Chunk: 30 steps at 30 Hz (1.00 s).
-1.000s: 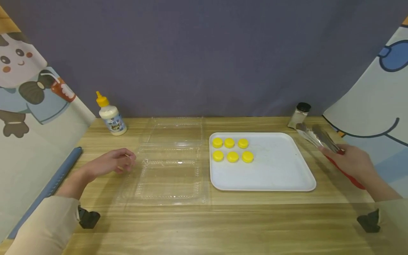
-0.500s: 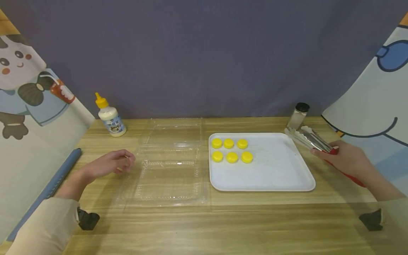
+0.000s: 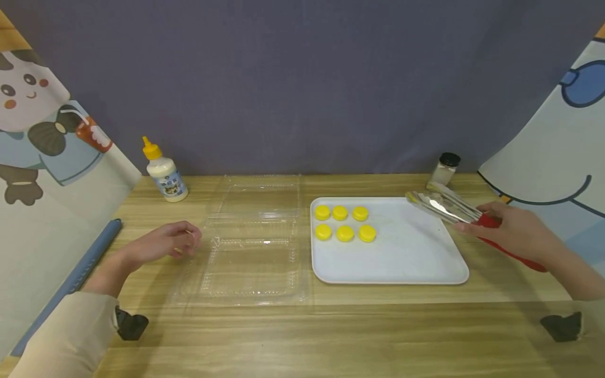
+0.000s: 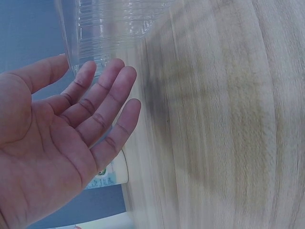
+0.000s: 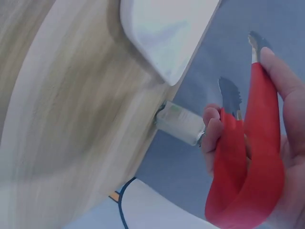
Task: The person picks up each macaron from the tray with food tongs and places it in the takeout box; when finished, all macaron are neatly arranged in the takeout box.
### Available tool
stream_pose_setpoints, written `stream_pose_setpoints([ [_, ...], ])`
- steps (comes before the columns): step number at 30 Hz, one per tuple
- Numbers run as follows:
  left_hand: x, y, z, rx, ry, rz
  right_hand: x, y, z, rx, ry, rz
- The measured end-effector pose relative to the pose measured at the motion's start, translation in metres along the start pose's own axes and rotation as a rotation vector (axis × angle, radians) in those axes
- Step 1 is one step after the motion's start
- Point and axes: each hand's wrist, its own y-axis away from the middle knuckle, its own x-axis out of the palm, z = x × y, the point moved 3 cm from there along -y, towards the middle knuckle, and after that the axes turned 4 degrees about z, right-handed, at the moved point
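Observation:
My right hand (image 3: 515,233) grips red-handled metal tongs (image 3: 446,206), thumb on one arm and fingers round the other. The tongs' tips are spread apart with nothing between them, over the right back corner of the white tray (image 3: 402,262). Several yellow round pieces (image 3: 345,233) sit in two rows on the tray's left side. My left hand (image 3: 163,242) hovers with relaxed fingers beside the clear plastic clamshell box (image 3: 250,265), which lies with its lid laid back. In the left wrist view the palm (image 4: 52,138) shows nothing held.
A squeeze bottle with a yellow cap (image 3: 165,176) stands at the back left. The jar with a black lid (image 3: 444,169) is at the back right, behind the tongs. A blue-grey roll (image 3: 75,278) lies along the left edge of the wooden table (image 3: 302,341).
My right hand has brought the tongs leftward, from beside the tray to over its back corner. The tongs have turned in the hand's grip. My left hand stays where it was.

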Motion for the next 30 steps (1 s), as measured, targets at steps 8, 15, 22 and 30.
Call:
stream_pose_setpoints([
  [8,-0.001,0.000,0.000,-0.003,0.003,0.000,-0.002,0.000,0.021,-0.076,-0.033,-0.021],
  [15,0.000,0.000,0.001,0.001,0.010,0.005,0.002,-0.003,0.042,-0.162,-0.015,-0.038],
  [22,0.000,-0.001,0.001,0.005,0.011,0.008,0.008,-0.005,0.058,-0.160,-0.016,0.005],
  [30,0.000,0.001,-0.001,0.000,0.006,0.011,0.017,-0.009,0.075,-0.175,-0.044,0.053],
])
